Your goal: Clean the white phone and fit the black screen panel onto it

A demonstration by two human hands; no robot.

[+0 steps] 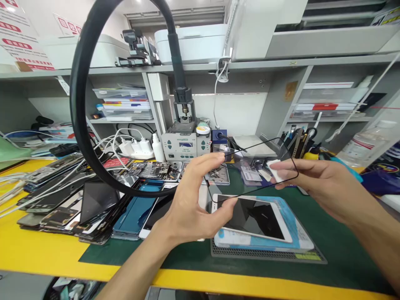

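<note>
My left hand (190, 204) grips a clear glass screen protector (246, 175) with a thin black border by its edges, between thumb and fingers. It is tilted in the air above a white-framed phone (259, 218). My right hand (325, 185) pinches a small white wiping pad (273, 168) at the right end of the glass; whether the pad presses on it, I cannot tell. The phone lies screen up, its dark display reflecting light, on a blue-and-white packet (292, 212). Under the packet is a grey mesh-patterned pad (256, 253).
Stacked phones and screens (65, 208) crowd the left, beside a blue phone back (134, 212). A black hose (76, 96) arches over the bench in front of a rework station (186, 146). Tools stand in a holder (296, 143) behind my right hand, near a clear bottle (364, 143).
</note>
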